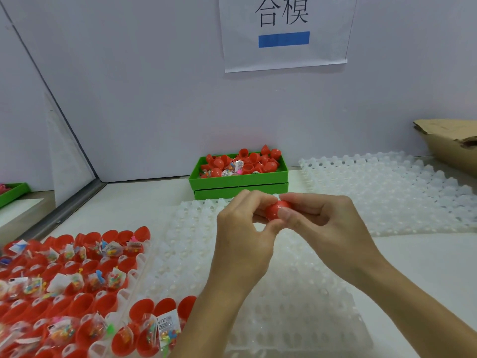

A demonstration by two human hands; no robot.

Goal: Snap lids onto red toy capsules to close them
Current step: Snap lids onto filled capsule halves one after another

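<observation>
At the lower left of the frame, open red capsule halves point(85, 303) stand in rows, many holding small packets of coloured toys point(114, 279). Beside them, in the lower centre, a white dimpled tray point(284, 306) lies on the tabletop point(426, 267), and both forearms reach in over it from the bottom edge. Just above the middle of the frame, the left hand point(240, 228) and the right hand point(325, 223) meet over the far end of that tray, and a red capsule point(276, 209) is pinched between them: each grip is clamped on it, fingers and thumbs curled round its sides, so only its top shows. Whether its lid is fully seated cannot be told. Further back at centre, a green bin point(238, 178) against the wall holds a heap of loose red halves and some packets. To its right lies a second white tray point(387, 192), with a cardboard box point(449, 143) at the right edge. A paper sign point(284, 32) hangs on the wall at top centre.
</observation>
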